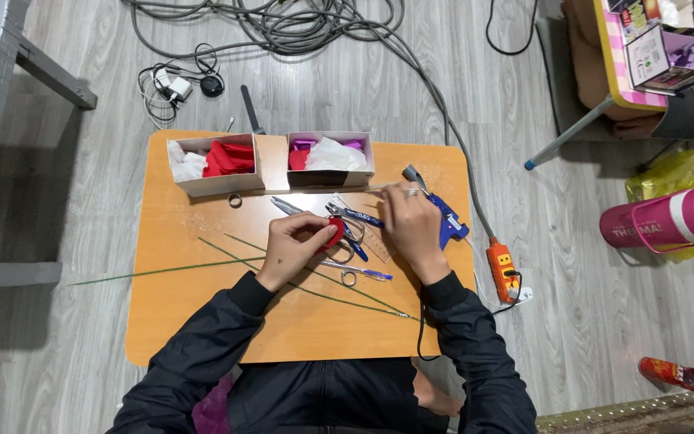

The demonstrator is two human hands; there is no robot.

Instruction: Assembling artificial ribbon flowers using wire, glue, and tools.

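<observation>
From the head camera I see my left hand point(292, 247) at the centre of the frame, its grip closed on a small red piece point(332, 234) pinched between thumb and fingers. My right hand point(413, 227), just right of centre, has its grip wrapped around a blue glue gun point(447, 219) whose nozzle points toward the upper left, up at the boxes. Both hands work over an orange worktop point(194, 313) that fills the middle of the picture.

Between the hands lie pliers with blue handles point(353, 217) and, just below them, scissors point(347, 269). Thin green wire stems point(202, 265) run across the worktop from the left edge toward the lower right. Along the worktop's upper edge stand two open white boxes: the left box point(212, 165) holds red and white paper, the right box point(329, 157) white, red and purple paper. An orange power strip point(504, 269) lies on the grey floor just right of the worktop, and a pink bottle point(668, 219) lies at the right edge of the frame.
</observation>
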